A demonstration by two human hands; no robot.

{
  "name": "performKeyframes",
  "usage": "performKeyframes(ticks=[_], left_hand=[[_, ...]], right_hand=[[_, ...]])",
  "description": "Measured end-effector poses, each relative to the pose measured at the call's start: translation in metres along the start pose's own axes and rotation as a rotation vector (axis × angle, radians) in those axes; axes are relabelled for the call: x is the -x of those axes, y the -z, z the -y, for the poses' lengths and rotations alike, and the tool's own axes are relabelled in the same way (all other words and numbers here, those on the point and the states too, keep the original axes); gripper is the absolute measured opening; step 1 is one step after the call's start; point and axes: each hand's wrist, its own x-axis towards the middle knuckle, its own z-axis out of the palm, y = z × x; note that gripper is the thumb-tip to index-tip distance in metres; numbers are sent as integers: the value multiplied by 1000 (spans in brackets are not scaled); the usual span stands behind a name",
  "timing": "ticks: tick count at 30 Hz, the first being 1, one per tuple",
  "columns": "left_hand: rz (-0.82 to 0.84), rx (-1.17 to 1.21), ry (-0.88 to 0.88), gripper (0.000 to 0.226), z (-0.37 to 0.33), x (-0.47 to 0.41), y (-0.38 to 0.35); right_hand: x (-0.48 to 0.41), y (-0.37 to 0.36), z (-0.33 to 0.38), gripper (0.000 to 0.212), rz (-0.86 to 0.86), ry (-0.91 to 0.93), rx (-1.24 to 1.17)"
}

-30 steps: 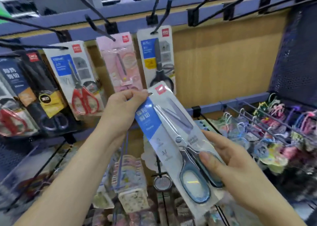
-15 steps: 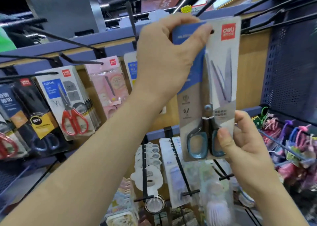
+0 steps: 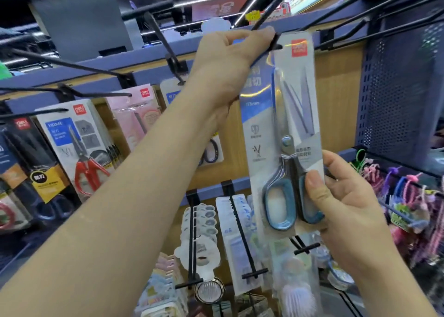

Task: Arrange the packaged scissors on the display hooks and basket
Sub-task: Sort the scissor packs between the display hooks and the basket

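Raised since half a second ago, the scissors pack (image 3: 266, 129) now hangs upright before the wooden panel (image 3: 336, 105), its top at a black hook (image 3: 270, 16); whether the hook is through, I cannot tell. Left hand (image 3: 228, 59) fingers pinch the top left corner. Right hand (image 3: 343, 196) grasps the lower right edge, thumb over the blue handles. Blue strip reads "175mm"; the red logo (image 3: 299, 48) is blurred. A red-handled pack (image 3: 79, 153) at left shows "deli".

Blue rack rail (image 3: 153, 54), wood back panel (image 3: 341, 100), black hooks (image 3: 79, 66). Hung left: red-handled scissors pack (image 3: 79, 153), pink pack (image 3: 141, 117). Lower hooks (image 3: 242, 235): white packets (image 3: 206, 223). Right: coloured hair ties (image 3: 406, 191).
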Motion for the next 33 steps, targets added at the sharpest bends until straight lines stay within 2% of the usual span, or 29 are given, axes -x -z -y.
performKeyframes(ticks=[4, 7, 11, 14, 17, 22, 23, 26, 30, 33], left_hand=[[-35, -132, 31, 38, 16, 20, 7], [-26, -169, 114, 61, 44, 48, 24], [-174, -156, 250, 36, 79, 60, 53], [-323, -451, 210, 32, 110, 61, 79], [-370, -635, 239, 36, 129, 60, 96], [-333, -698, 228, 47, 144, 59, 94], [-335, -686, 230, 48, 146, 60, 94], [-340, -662, 221, 46, 143, 63, 93], [-313, -655, 195, 30, 126, 80, 94], [-245, -616, 179, 23, 107, 104, 90]], right_hand=[[-16, -2, -5, 26, -73, -33, 78], [-42, 0, -14, 20, -107, -31, 231], [-84, 2, -38, 14, -115, -36, 468], [-110, 0, -57, 15, -142, -74, 525], [-124, 0, -73, 21, -135, -92, 534], [-134, 4, -90, 28, -25, -268, 458], [-136, 4, -90, 34, 7, -302, 456], [-135, 3, -86, 42, 53, -376, 549], [-129, 12, -81, 55, -55, -401, 842], [-106, 17, -68, 41, -162, -380, 864]])
